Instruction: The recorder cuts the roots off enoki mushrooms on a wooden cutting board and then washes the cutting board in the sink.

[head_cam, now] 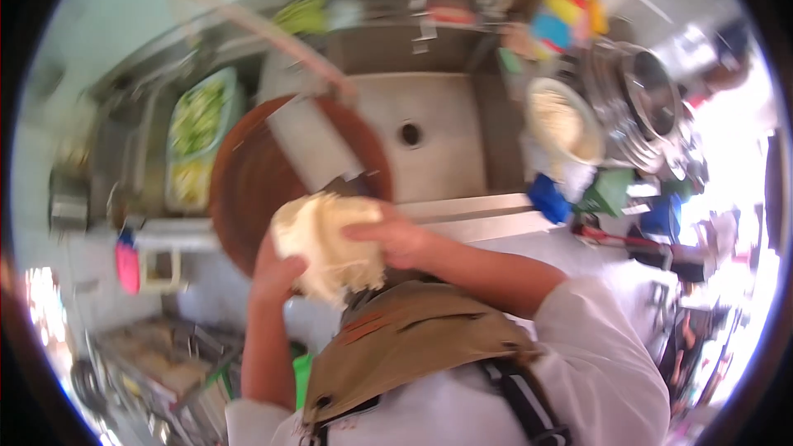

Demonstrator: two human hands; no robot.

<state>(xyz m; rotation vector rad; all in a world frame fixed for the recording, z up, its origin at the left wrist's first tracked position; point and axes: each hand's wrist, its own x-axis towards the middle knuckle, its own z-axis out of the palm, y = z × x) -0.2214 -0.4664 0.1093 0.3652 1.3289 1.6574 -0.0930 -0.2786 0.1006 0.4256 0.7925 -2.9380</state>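
My left hand (276, 272) and my right hand (399, 238) hold a thick cream-coloured bundle (334, 235) between them, over the front edge of a round brown chopping block (248, 179). The bundle looks folded or layered, with a ragged, stringy lower edge; blur leaves unclear whether it is food or cloth. Just beyond it, a wide-bladed cleaver (313, 142) lies flat on the block, its handle end partly hidden behind the bundle. My thumbs rest on top, while most of my fingers are out of sight underneath.
A steel sink (433, 167) with a drain lies right of the block. To the left stands a tray of chopped green and yellow vegetables (197, 118). A pale bowl (596, 152) of shredded food and stacked metal bowls (650, 93) are at right. A long pole (279, 40) slants behind.
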